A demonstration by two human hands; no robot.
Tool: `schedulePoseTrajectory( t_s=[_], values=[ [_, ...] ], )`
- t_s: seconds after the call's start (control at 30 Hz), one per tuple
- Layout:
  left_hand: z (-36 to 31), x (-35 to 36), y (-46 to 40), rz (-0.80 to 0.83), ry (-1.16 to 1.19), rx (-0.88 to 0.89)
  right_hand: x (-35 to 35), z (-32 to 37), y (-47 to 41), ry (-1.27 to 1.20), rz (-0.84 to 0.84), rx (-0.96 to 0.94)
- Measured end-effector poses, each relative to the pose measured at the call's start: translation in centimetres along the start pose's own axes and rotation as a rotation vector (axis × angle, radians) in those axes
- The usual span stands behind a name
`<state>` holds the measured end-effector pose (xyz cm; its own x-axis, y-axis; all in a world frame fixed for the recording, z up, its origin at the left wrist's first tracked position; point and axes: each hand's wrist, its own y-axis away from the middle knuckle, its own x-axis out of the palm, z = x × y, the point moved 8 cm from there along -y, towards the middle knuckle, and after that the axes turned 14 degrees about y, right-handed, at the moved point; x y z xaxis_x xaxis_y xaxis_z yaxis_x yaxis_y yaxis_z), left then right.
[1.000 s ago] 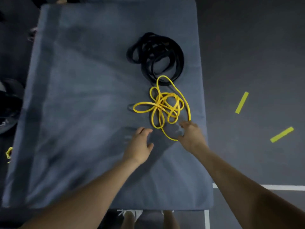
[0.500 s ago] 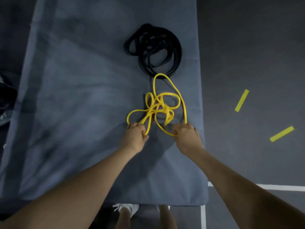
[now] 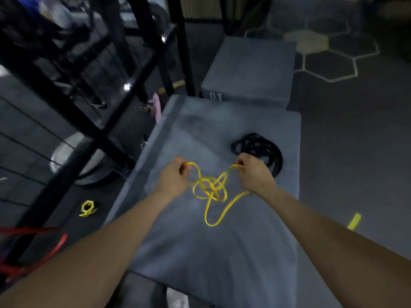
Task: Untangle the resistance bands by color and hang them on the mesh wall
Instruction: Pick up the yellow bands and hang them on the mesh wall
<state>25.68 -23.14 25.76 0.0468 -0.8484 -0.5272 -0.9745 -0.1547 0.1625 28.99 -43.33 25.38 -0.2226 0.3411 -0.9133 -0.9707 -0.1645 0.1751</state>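
Yellow band (image 3: 211,192) hangs knotted between left hand (image 3: 175,177) and right hand (image 3: 253,172), each grip clamped on it.

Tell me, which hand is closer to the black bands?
Right. The right hand sits just beside the black bands, overlapping their near edge; the left hand is farther off.

the yellow band (image 3: 211,190) is thin and all knotted up in the middle. it is held up in the air over the grey mat, with one long loop hanging down. the black bands (image 3: 260,150) lie in a round pile on the mat, further back.
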Motion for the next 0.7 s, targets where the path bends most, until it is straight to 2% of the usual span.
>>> schedulePoseTrajectory(
  t_s=[0.23,0.37,0.47,0.6,0.7],
  values=[
    [-6.0,-17.8,4.1,-0.324,0.078,0.046,-8.9,15.7,-0.9,0.039,-0.068,-0.248],
    [-9.5,-25.8,7.9,-0.421,-0.047,0.092,-13.9,25.1,0.5,0.013,-0.136,-0.366],
    [-10.6,-30.3,10.1,-0.4,-0.023,0.114,-17.7,31.9,2.3,0.01,-0.206,-0.495],
    [-12.1,-34.7,13.0,-0.269,0.078,0.141,-21.2,40.0,5.5,-0.053,-0.239,-0.674],
    [-13.5,-37.3,15.3,-0.167,-0.045,0.18,-23.4,45.2,8.0,-0.128,-0.265,-0.78]
  ],
)
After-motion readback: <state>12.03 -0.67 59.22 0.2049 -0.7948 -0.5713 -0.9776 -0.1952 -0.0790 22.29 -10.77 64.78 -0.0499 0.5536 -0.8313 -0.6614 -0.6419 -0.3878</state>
